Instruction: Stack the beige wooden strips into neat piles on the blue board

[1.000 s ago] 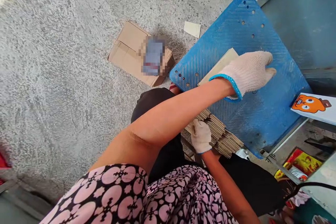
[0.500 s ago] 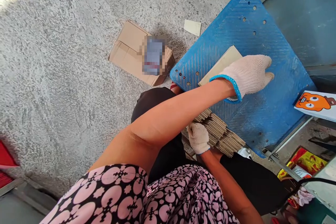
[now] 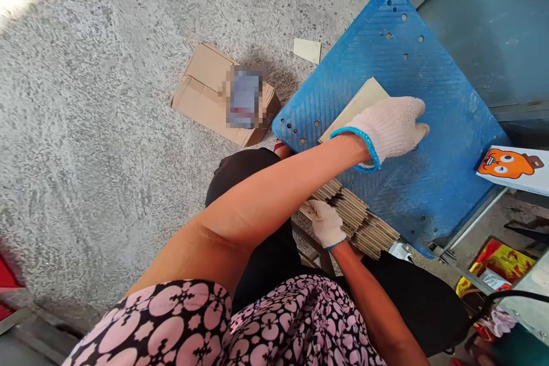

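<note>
My left hand [image 3: 397,126], in a white knit glove with a blue cuff, is over the blue board [image 3: 446,97]. Its fingers are curled; whatever they hold is hidden under the glove. Partly beneath this hand lies a cream flat piece [image 3: 358,106], perhaps a small stack. Lower down, my right hand [image 3: 326,224], gloved too, is closed at the near end of stacked brown strips [image 3: 354,209], which look like cardboard. These strips lie in overlapping bundles beside the board's near edge, and my left forearm covers some of them.
A cardboard box [image 3: 201,91] with a blurred object on top stands on the concrete floor [image 3: 107,126]. Another cream piece [image 3: 307,50] lies beyond it. To the right are a white box with an orange cartoon [image 3: 514,168] and colourful packets [image 3: 501,266].
The whole view has shifted slightly left. My left hand has come a little left over the board. My right hand stays at the strips, its fingers slightly shifted.
</note>
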`<state>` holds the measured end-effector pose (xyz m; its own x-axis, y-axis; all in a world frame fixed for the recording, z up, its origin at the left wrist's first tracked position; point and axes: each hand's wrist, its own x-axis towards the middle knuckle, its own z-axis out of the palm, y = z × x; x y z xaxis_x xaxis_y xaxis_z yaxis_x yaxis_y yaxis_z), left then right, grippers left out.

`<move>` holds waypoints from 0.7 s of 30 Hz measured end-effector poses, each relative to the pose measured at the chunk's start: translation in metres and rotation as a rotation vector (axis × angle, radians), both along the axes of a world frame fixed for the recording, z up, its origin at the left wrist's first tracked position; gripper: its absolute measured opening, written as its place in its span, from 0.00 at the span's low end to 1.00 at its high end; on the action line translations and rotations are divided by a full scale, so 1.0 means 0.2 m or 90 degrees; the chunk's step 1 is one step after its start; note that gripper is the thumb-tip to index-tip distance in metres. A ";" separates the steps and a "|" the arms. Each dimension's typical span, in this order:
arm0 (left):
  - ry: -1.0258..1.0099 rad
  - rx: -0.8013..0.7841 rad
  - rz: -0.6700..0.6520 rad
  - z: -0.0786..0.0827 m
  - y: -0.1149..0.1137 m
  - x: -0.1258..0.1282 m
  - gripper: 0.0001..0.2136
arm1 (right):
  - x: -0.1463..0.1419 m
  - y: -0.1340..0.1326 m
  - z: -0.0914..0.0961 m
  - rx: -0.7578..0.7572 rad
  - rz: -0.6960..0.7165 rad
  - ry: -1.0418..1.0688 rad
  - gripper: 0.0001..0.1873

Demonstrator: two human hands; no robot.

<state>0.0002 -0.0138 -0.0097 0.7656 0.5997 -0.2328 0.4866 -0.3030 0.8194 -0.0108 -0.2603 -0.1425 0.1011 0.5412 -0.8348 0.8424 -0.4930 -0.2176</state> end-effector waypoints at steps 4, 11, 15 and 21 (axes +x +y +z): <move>0.013 0.013 -0.010 0.01 0.00 -0.02 0.15 | 0.18 0.00 0.10 0.042 -0.168 0.072 0.16; 0.020 -0.038 0.004 -0.04 0.02 -0.03 0.16 | 0.65 0.12 0.40 0.186 -0.569 0.245 0.19; 0.039 -0.127 -0.093 -0.09 0.00 -0.04 0.17 | 0.86 0.21 0.57 0.312 -0.690 0.208 0.22; 0.041 -0.284 -0.135 -0.12 -0.09 0.00 0.15 | 1.05 0.32 0.64 0.407 -0.718 0.216 0.19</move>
<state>-0.0007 -0.0309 -0.0327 0.8350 0.2635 -0.4830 0.5068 -0.0268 0.8616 0.1988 -0.1955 -0.0145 0.5876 0.6025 -0.5401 -0.0949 -0.6116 -0.7855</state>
